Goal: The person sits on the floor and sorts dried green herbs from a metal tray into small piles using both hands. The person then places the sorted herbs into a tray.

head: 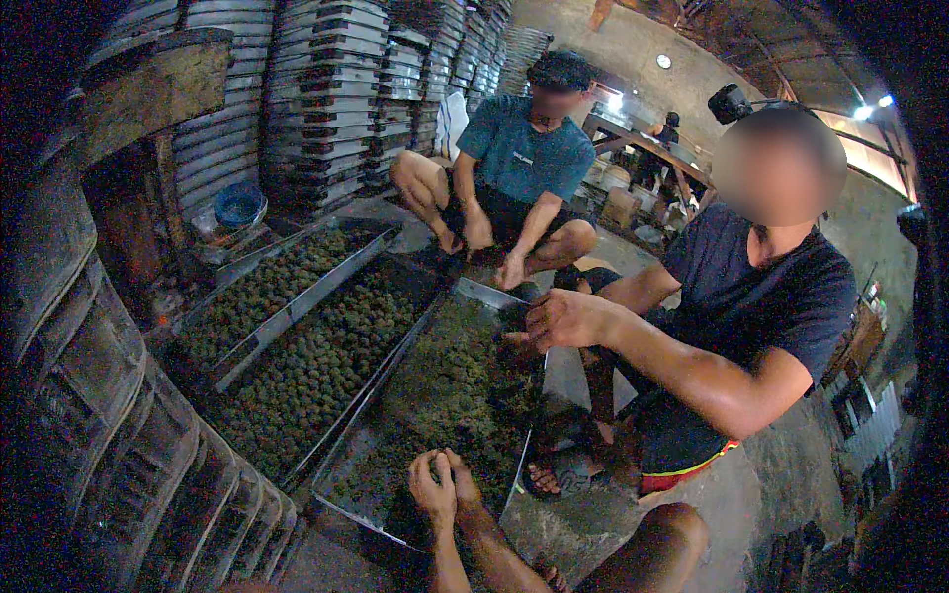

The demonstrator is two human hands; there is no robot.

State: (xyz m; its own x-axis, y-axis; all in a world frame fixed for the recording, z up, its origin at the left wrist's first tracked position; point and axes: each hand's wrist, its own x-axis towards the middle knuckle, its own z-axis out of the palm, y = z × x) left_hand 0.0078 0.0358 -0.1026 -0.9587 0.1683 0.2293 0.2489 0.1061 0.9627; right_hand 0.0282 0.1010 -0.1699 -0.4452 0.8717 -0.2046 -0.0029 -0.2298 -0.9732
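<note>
Both my hands meet over the near end of a metal tray (378, 531) that holds loose, crumbly greenish-brown material (452, 370). My left hand (432, 482) has its fingers curled against those of my right hand (463, 478). Whether something lies between them is hidden by the fingers. Left of this tray, a second tray holds many small round clumps (304, 378) set close together. Beyond it a narrower metal tray (311, 289) holds more clumps (259, 296).
A person in a dark shirt (771, 296) crouches at the right, hands over the tray. Another person in a teal shirt (526, 156) squats at the far end. Tall stacks of metal trays (345, 96) stand behind. A blue basin (241, 204) sits at the left.
</note>
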